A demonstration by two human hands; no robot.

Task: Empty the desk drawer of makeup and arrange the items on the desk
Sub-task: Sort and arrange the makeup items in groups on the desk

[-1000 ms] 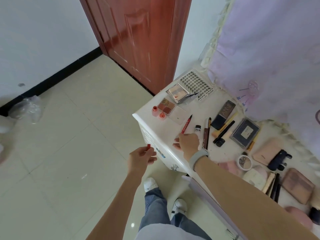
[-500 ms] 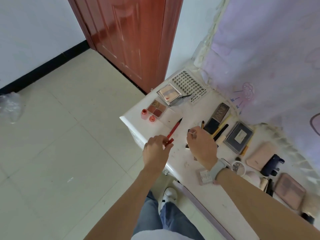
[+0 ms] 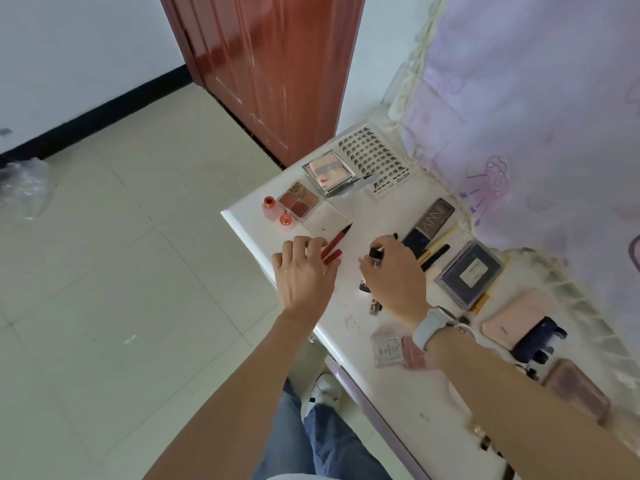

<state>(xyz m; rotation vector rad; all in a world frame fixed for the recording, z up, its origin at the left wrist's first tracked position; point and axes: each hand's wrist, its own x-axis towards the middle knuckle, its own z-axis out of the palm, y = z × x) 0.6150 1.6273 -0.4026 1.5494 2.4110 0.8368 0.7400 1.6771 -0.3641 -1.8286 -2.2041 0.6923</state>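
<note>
Since half a second ago the left hand (image 3: 304, 271) has slid further onto the white tabletop (image 3: 249, 220) and its fingers have spread, while the right hand (image 3: 394, 275) has lifted a small dark tube (image 3: 375, 253) it was not yet holding clearly. Far left on the tiled floor lies a crumpled clear plastic bag (image 3: 22, 183). At the tabletop's near corner stand two small coral-red pots (image 3: 269, 202), just beside a square four-pan eyeshadow palette in browns and reds (image 3: 298, 201). The left hand rests flat with relaxed, straight fingers, its fingertips touching the slim red liner pen (image 3: 337, 239) and the separate red cap (image 3: 331, 257) lying beside it; the left grip holds nothing. Behind these sit a silver-framed square compact (image 3: 329, 171) and a white card of false lashes (image 3: 374, 157). The right hand, wearing a pale grey wristband (image 3: 429, 329), curls its fingers around the dark tube, pinching it above the tabletop. Further right lie a long dark rectangular palette (image 3: 429, 225), a navy square case with a white label (image 3: 469, 271), a pale pink flat pouch (image 3: 512, 320) and a dark blue hair clip (image 3: 538, 341) touching it
</note>
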